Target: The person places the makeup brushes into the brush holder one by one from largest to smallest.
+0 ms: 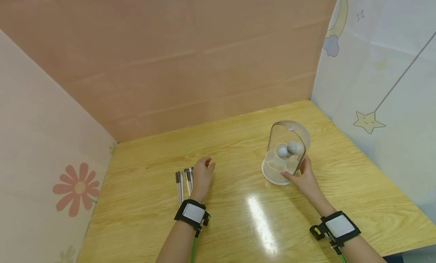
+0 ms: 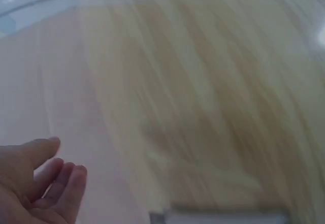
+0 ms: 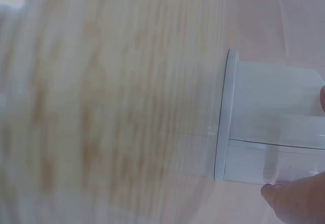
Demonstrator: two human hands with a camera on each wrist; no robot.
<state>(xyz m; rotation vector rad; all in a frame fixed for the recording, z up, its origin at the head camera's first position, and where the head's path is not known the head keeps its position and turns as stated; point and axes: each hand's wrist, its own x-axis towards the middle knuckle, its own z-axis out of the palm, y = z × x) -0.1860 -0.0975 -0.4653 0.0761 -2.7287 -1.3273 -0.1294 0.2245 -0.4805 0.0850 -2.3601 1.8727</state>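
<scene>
Right of centre on the table (image 1: 235, 142), right hand (image 1: 306, 179) grips a clear domed holder (image 1: 277, 165) low on its side: thumb in front, other fingers mostly hidden behind it. Holder upright on its round white base (image 1: 264, 175); two pale balls (image 1: 288, 148) show through the front.

Left hand (image 1: 202, 178) holds nothing. Fingers loosely bent, thumb apart from them. Dark-ended sticks (image 1: 179, 187) lie just beside, partly behind it; contact cannot be told.

Left wrist view gives the gap between thumb and fingers plainly; sticks appear only from the head. Right wrist view adds a thin dark seam (image 3: 277, 144) along the holder's wall, with thumb and one fingertip at opposite sides.

Farther out: strap on each wrist, left wall (image 1: 41, 115) with a red flower (image 1: 80, 187), right wall (image 1: 402, 92) with a yellow star (image 1: 369, 121), brown backdrop (image 1: 187, 66) behind.
</scene>
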